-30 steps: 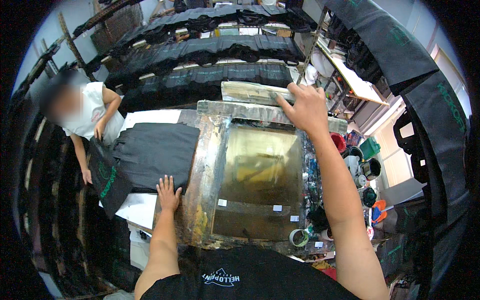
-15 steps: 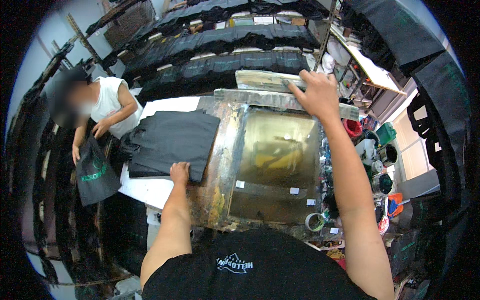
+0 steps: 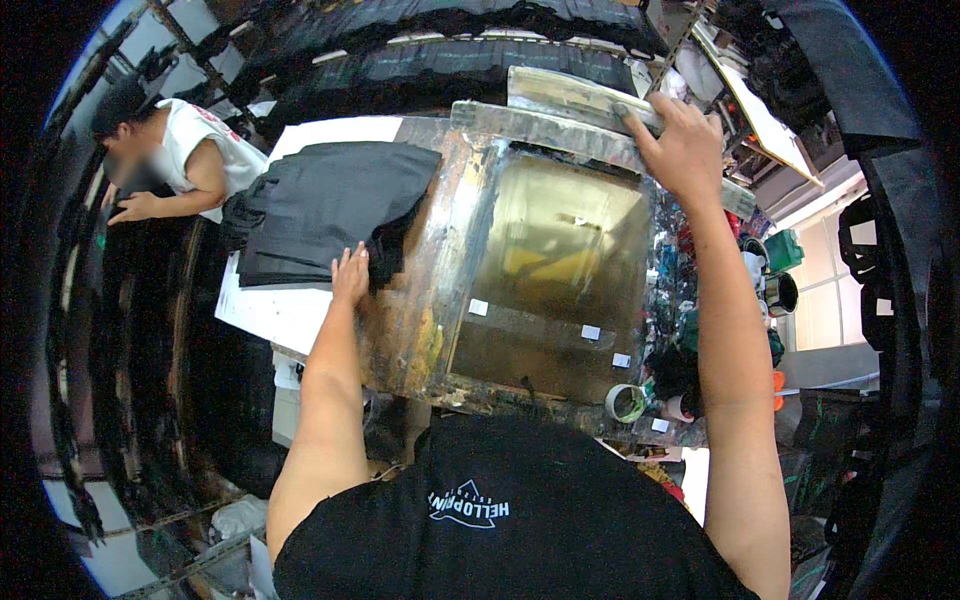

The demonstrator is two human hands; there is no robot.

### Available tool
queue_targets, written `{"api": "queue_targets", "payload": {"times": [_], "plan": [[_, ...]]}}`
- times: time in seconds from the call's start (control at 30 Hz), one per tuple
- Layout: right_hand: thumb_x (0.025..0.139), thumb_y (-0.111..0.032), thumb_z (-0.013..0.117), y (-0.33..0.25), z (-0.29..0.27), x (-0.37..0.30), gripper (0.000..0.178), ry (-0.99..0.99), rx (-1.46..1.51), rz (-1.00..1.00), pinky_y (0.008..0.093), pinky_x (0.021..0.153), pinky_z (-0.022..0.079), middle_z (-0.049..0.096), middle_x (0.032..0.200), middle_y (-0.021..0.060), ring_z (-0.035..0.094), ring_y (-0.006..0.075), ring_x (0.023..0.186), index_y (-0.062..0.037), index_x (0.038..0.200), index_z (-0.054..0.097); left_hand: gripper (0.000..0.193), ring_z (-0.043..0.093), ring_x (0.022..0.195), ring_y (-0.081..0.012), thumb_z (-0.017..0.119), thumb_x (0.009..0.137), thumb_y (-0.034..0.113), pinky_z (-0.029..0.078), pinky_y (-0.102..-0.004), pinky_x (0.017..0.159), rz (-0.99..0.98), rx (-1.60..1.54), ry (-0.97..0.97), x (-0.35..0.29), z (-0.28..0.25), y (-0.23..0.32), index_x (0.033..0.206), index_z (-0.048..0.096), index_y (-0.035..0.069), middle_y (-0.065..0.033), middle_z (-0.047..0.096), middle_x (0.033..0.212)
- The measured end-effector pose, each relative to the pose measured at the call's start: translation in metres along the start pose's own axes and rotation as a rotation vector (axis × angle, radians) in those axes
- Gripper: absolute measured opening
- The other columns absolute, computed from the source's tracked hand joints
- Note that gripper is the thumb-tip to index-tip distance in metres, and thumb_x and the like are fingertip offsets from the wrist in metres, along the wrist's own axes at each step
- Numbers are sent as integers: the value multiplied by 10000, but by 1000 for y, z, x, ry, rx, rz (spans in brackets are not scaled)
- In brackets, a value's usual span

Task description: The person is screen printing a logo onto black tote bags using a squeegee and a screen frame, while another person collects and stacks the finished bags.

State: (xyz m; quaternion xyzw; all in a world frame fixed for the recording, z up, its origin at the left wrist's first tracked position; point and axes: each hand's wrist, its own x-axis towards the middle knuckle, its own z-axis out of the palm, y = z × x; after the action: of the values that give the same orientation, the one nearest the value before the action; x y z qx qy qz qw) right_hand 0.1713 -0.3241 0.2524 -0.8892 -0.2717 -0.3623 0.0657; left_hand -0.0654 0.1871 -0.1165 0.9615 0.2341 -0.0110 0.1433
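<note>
Your left hand (image 3: 350, 278) is open, fingers outstretched, at the near edge of a stack of black cloth (image 3: 330, 210). The stack lies to your left, overlapping a white board (image 3: 275, 312) on its near side. Half a second ago those fingers were curled at the stack's near right corner; now they have straightened, and the cloth's right side looks more rumpled. Your right hand (image 3: 685, 150) remains closed over the right end of a pale wooden bar (image 3: 560, 92), beyond the yellowish screen (image 3: 560, 230) in front of you.

At far left, a co-worker (image 3: 205, 165) has turned toward the dark racks (image 3: 125, 330); the green-printed bag that hung from their hands no longer shows clearly. This suggests that the printed piece is being set aside while you are handling the stack.
</note>
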Motion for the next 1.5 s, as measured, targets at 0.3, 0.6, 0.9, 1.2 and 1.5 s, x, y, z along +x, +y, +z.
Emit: {"api": "queue_targets", "payload": {"times": [0.3,0.6,0.9,1.2,1.5], "plan": [[930,-576,610,1,4,0,480,27,25,15,532,884,456,715,905,117,688,342,937,-105,983,685,576,593,1170,-496,319,1112,381,386,-524,1123,20,-272,150,48,-83,-4,1113,689,-59,-294,679,1190],[944,-607,580,7,3,13,522,-27,-65,20,509,885,490,743,978,133,698,337,973,-117,1063,715,458,610,1269,-357,436,1076,459,353,-531,1185,473,203,-337,-24,-91,241,1273,707,147,-149,697,1301],[966,-610,561,6,-13,17,592,-60,165,80,495,810,482,689,817,173,656,358,843,-42,832,661,1195,41,1575,-475,440,760,960,-8,-736,1196,985,149,-266,-90,74,321,1646,287,174,-146,155,1727],[953,-602,587,8,-7,18,593,2,193,54,504,847,483,699,815,199,670,376,841,-29,833,682,1210,77,1570,-478,455,729,972,-41,-737,1189,1015,1,-223,-125,102,391,1620,352,159,-161,198,1714],[944,-608,591,-3,-16,13,590,0,105,39,495,882,464,698,820,194,670,370,846,-36,827,680,1218,105,1572,-459,498,732,952,26,-661,1232,931,-99,-232,-133,78,398,1615,358,125,-209,185,1706]]}}
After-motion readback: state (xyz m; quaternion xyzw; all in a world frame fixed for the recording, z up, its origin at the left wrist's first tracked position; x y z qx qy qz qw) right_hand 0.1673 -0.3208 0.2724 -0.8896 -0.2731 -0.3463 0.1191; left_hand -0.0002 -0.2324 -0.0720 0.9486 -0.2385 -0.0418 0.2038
